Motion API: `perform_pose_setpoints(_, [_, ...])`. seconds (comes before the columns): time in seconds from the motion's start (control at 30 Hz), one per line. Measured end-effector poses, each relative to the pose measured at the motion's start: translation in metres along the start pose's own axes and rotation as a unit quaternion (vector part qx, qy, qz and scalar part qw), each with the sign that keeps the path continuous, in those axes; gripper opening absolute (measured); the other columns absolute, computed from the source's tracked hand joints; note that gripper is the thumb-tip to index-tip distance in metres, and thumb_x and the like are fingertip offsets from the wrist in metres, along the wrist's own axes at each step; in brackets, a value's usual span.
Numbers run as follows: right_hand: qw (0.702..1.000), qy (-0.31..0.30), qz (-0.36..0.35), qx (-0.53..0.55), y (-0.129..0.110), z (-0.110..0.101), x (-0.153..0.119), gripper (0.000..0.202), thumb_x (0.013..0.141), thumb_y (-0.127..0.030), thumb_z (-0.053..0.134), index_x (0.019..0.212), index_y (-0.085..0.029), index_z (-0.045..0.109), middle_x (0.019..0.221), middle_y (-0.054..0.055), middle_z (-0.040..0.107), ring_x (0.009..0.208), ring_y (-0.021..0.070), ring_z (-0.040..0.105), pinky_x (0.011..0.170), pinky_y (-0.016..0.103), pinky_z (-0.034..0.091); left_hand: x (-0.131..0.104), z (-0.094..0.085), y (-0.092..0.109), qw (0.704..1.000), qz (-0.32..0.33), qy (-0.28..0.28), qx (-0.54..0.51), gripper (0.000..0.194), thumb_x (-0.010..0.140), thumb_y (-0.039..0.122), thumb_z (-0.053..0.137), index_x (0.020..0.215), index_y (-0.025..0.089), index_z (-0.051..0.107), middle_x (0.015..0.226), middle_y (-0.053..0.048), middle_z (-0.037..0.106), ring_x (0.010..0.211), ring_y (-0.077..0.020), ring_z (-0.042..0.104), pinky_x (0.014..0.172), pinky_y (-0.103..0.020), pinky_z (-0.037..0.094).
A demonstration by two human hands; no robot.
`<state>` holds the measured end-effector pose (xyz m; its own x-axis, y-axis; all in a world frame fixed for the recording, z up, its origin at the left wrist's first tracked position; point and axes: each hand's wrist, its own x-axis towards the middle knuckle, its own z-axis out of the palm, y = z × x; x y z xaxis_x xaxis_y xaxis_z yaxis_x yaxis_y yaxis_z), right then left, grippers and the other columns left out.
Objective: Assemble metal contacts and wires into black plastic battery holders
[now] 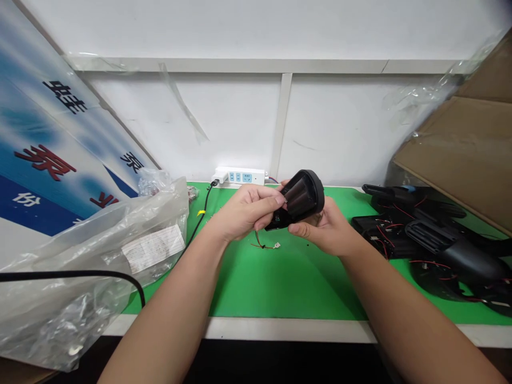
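Over the middle of the table, a black plastic housing [302,197] is held tilted, its hollow ribbed inside facing me. My right hand [326,226] grips it from below and the right, thumb along its lower edge. My left hand [256,208] is closed in a pinch at the housing's left opening. A tiny shiny bit shows at those fingertips, too small to name. Below the left hand hang thin red and black wires [264,245] with a small white connector at the end. Where the wires begin is hidden behind the hand.
Several black plastic housings with red wires [444,240] are piled on the green tabletop [280,288] at right. A white power strip [244,176] with a black cord stands against the wall. Clear plastic bags [156,229] lie at left; a cardboard box [460,133] leans in at right.
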<state>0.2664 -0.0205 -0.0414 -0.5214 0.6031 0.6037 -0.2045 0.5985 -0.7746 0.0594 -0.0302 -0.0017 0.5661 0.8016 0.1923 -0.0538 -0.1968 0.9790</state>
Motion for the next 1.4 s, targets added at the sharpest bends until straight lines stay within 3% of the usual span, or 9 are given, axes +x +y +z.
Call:
perform_pose_setpoints(0.23, [1.000, 0.008, 0.023, 0.019, 0.004, 0.002, 0.000, 0.059, 0.081, -0.040, 0.090, 0.134, -0.028, 0.067, 0.144, 0.008, 0.069, 0.141, 0.0268, 0.061, 0.125, 0.051, 0.045, -0.004, -0.008, 0.001, 0.993, -0.106, -0.043, -0.017, 0.056, 0.084, 0.066, 0.076, 0.068, 0.016, 0.057, 0.044, 0.006, 0.045, 0.038, -0.0029, 0.027, 0.039, -0.020, 0.014])
perform_pose_setpoints(0.47, [0.999, -0.011, 0.028, 0.023, 0.000, -0.004, 0.002, 0.058, 0.081, -0.038, 0.089, 0.134, -0.030, 0.067, 0.144, 0.008, 0.069, 0.140, 0.0278, 0.062, 0.120, 0.051, 0.051, -0.003, -0.001, 0.004, 0.990, -0.142, 0.008, -0.024, 0.058, 0.075, 0.066, 0.084, 0.066, 0.014, 0.061, 0.049, 0.005, 0.050, 0.036, -0.0011, 0.030, 0.037, -0.019, 0.015])
perform_pose_setpoints(0.6, [0.998, 0.023, 0.012, -0.057, 0.008, -0.015, 0.003, 0.061, 0.079, -0.036, 0.091, 0.135, -0.029, 0.068, 0.148, 0.008, 0.066, 0.143, 0.0280, 0.059, 0.125, 0.054, 0.044, -0.001, 0.002, 0.008, 0.986, -0.104, 0.107, 0.079, 0.044, 0.081, 0.057, 0.080, 0.076, 0.014, 0.071, 0.050, 0.004, 0.052, 0.041, -0.0049, 0.036, 0.041, -0.020, 0.024])
perform_pose_setpoints(0.7, [0.983, 0.111, -0.011, -0.145, 0.022, -0.024, 0.004, 0.071, 0.078, -0.044, 0.090, 0.143, -0.027, 0.065, 0.150, 0.010, 0.064, 0.145, 0.0298, 0.056, 0.129, 0.057, 0.036, 0.000, -0.001, 0.006, 0.939, -0.058, 0.220, 0.259, 0.031, 0.084, 0.045, 0.074, 0.089, 0.014, 0.076, 0.054, 0.003, 0.053, 0.047, -0.0088, 0.042, 0.045, -0.022, 0.030])
perform_pose_setpoints(0.77, [0.964, 0.158, -0.036, -0.210, 0.028, -0.029, 0.006, 0.072, 0.081, -0.046, 0.087, 0.146, -0.026, 0.062, 0.146, 0.012, 0.066, 0.140, 0.0311, 0.058, 0.127, 0.058, 0.038, 0.000, -0.002, -0.002, 0.912, -0.092, 0.181, 0.358, 0.030, 0.082, 0.043, 0.074, 0.092, 0.015, 0.075, 0.063, 0.000, 0.061, 0.052, -0.0114, 0.050, 0.048, -0.024, 0.035])
perform_pose_setpoints(0.83, [0.946, 0.166, -0.047, -0.275, 0.030, -0.032, 0.006, 0.067, 0.084, -0.044, 0.083, 0.145, -0.024, 0.063, 0.142, 0.014, 0.067, 0.136, 0.0316, 0.061, 0.123, 0.058, 0.042, 0.000, -0.002, -0.013, 0.890, -0.183, 0.043, 0.416, 0.042, 0.075, 0.047, 0.078, 0.103, 0.016, 0.073, 0.085, -0.005, 0.071, 0.065, -0.0166, 0.062, 0.055, -0.026, 0.043])
perform_pose_setpoints(0.97, [0.930, 0.133, -0.053, -0.339, 0.027, -0.031, 0.006, 0.059, 0.089, -0.036, 0.078, 0.144, -0.023, 0.062, 0.141, 0.015, 0.067, 0.134, 0.0311, 0.062, 0.118, 0.055, 0.048, 0.004, 0.002, -0.037, 0.827, -0.240, -0.121, 0.495, 0.057, 0.071, 0.051, 0.082, 0.119, 0.023, 0.070, 0.119, -0.012, 0.066, 0.105, -0.0295, 0.065, 0.080, -0.034, 0.051])
perform_pose_setpoints(1.13, [0.921, 0.149, -0.028, -0.360, 0.025, -0.031, 0.005, 0.061, 0.087, -0.032, 0.079, 0.145, -0.024, 0.061, 0.141, 0.013, 0.067, 0.132, 0.0302, 0.064, 0.117, 0.053, 0.049, 0.011, -0.002, -0.054, 0.843, -0.211, -0.142, 0.475, 0.023, 0.090, 0.034, 0.062, 0.105, 0.020, 0.074, 0.118, -0.011, 0.064, 0.100, -0.0243, 0.064, 0.089, -0.036, 0.050])
perform_pose_setpoints(1.4, [0.914, 0.165, -0.042, -0.367, 0.027, -0.035, 0.006, 0.062, 0.086, -0.034, 0.080, 0.144, -0.022, 0.063, 0.138, 0.014, 0.070, 0.129, 0.0312, 0.066, 0.114, 0.052, 0.052, 0.011, -0.009, -0.039, 0.877, -0.145, -0.096, 0.448, 0.019, 0.096, 0.029, 0.053, 0.100, 0.018, 0.068, 0.098, -0.007, 0.072, 0.086, -0.0202, 0.064, 0.078, -0.032, 0.047])
